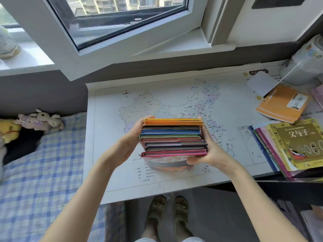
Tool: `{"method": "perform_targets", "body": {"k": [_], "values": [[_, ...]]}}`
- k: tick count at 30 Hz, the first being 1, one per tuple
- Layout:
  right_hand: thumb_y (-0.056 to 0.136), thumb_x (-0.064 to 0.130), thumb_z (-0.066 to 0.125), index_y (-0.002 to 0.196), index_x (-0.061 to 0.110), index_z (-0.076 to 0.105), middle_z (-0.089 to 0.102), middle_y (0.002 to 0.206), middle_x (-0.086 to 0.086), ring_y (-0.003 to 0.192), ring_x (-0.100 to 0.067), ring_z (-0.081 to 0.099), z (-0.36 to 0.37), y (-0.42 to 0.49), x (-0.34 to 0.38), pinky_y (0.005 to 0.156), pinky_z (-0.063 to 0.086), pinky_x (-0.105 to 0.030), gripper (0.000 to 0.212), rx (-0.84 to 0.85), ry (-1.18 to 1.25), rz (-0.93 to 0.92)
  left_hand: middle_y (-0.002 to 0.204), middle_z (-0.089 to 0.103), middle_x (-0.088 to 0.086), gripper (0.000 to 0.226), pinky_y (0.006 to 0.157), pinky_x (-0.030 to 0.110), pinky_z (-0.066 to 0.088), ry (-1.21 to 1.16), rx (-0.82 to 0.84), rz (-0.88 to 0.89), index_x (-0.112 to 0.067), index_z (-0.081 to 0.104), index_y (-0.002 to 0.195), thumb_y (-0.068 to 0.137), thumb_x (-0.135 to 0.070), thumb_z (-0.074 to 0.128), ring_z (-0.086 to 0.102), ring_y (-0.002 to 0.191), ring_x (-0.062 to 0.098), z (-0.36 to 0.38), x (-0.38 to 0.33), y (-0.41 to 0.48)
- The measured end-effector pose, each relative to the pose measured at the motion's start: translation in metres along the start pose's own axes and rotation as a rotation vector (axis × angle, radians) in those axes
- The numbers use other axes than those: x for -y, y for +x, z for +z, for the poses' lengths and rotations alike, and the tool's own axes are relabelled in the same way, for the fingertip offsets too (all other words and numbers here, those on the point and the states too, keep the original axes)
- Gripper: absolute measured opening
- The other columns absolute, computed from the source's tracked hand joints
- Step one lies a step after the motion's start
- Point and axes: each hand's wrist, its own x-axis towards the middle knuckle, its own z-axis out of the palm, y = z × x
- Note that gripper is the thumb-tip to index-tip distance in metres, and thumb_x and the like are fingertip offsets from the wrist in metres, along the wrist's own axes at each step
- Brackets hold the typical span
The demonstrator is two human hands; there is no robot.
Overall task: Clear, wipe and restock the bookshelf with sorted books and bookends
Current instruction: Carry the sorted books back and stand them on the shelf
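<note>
While the left hand (135, 137) and right hand (210, 151) grip a stack of books (173, 137) by its ends over the desk (108, 95), other books (295, 145) piled alongside suggest sorting is underway and restocking not yet done.

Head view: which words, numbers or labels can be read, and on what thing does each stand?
"父与子": cover of the yellow-green book, topmost of those at far right.
"1 : 16 000 000", faint, so not sure: bottom of the map mat.
White label on the orange book: blurred.
Place names on the map: too small.
Front cover of the held stack of books: blurred.
</note>
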Motion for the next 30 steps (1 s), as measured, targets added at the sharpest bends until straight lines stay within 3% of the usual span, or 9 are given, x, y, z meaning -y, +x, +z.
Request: {"method": "perform_targets", "body": {"k": [1,4,6,8,11,15,19,24,30], "values": [[0.063,0.009,0.086,0.149,0.045,-0.005,0.039,0.147,0.007,0.126,-0.003,0.047,-0.002,0.002,-0.001,0.105,0.042,-0.032,0.131,0.015,-0.006,-0.005,0.15,0.039,0.001,0.052,0.108,0.035,0.032,-0.002,0.054,-0.008,-0.029,0.037,0.138,0.09,-0.043,0.053,0.047,0.128,0.014,-0.009,0.004,-0.004],[0.056,0.02,0.088,0.149,0.035,0.011,0.047,0.139,0.005,0.127,-0.006,0.047,-0.006,0.008,-0.005,0.109,0.04,-0.035,0.121,-0.009,-0.067,-0.009,0.155,0.028,-0.01,0.114,0.114,0.023,0.024,0.192,0.263,-0.014,-0.035,0.004,0.15,0.067,-0.024,0.081,0.03,0.14,0.007,-0.024,0.019,-0.011],[0.055,0.023,0.088,0.142,0.031,0.021,0.052,0.133,0.003,0.124,-0.008,0.05,-0.006,0.01,-0.007,0.107,0.042,-0.035,0.11,-0.026,-0.114,-0.025,0.144,0.036,-0.02,0.131,0.106,0.007,0.026,0.457,0.22,-0.032,-0.032,-0.008,0.15,0.062,-0.014,0.086,0.036,0.131,-0.006,-0.023,0.034,-0.011],[0.058,0.019,0.087,0.138,0.031,0.023,0.054,0.13,0.0,0.122,-0.009,0.052,-0.004,0.012,-0.01,0.104,0.044,-0.033,0.104,-0.033,-0.127,-0.021,0.128,0.042,-0.027,0.125,0.097,0.002,0.033,0.629,0.091,0.012,-0.017,0.002,0.151,0.061,-0.013,0.089,0.042,0.114,-0.019,-0.02,0.047,0.0],[0.059,0.025,0.088,0.144,0.017,0.019,0.057,0.129,-0.001,0.123,-0.013,0.053,0.0,0.016,-0.018,0.105,0.044,-0.036,0.11,-0.026,-0.146,-0.015,0.127,0.052,-0.018,0.114,0.102,0.024,0.043,0.667,0.065,0.026,-0.002,0.031,0.143,0.052,-0.038,0.089,0.048,0.114,-0.012,-0.017,0.065,0.014],[0.059,0.016,0.089,0.138,-0.001,0.037,0.065,0.118,-0.004,0.115,-0.016,0.06,0.004,0.02,-0.031,0.096,0.05,-0.034,0.096,-0.071,-0.115,0.045,0.122,0.056,-0.014,0.111,0.09,0.004,0.039,0.62,0.038,0.056,0.003,0.036,0.139,0.051,-0.049,0.08,0.05,0.11,-0.014,-0.01,0.083,0.023],[0.063,-0.02,0.076,0.127,-0.003,0.047,0.07,0.097,0.003,0.094,-0.001,0.065,0.014,0.017,-0.037,0.072,0.052,-0.015,0.073,-0.135,-0.011,0.057,0.12,0.058,-0.011,0.105,0.089,0.005,0.04,0.566,0.023,0.149,0.002,0.04,0.136,0.051,-0.044,0.083,0.053,0.108,-0.012,-0.008,0.08,0.024],[0.056,-0.009,0.079,0.133,0.006,0.041,0.068,0.112,-0.004,0.106,-0.009,0.063,0.03,0.0,-0.019,0.078,0.051,-0.017,0.087,-0.163,0.047,0.028,0.11,0.067,-0.011,0.103,0.09,0.039,0.053,0.52,-0.002,0.123,-0.003,0.043,0.135,0.049,-0.042,0.085,0.063,0.103,0.007,-0.016,0.075,0.016],[0.057,0.001,0.076,0.131,0.008,0.044,0.069,0.114,-0.002,0.109,-0.012,0.063,0.048,-0.087,0.039,0.082,0.052,-0.022,0.081,-0.235,0.111,-0.071,0.116,0.064,-0.003,0.106,0.088,0.039,0.055,0.404,0.135,0.194,-0.025,0.032,0.135,0.044,-0.021,0.085,0.062,0.109,0.018,0.006,0.012,-0.034]]}}
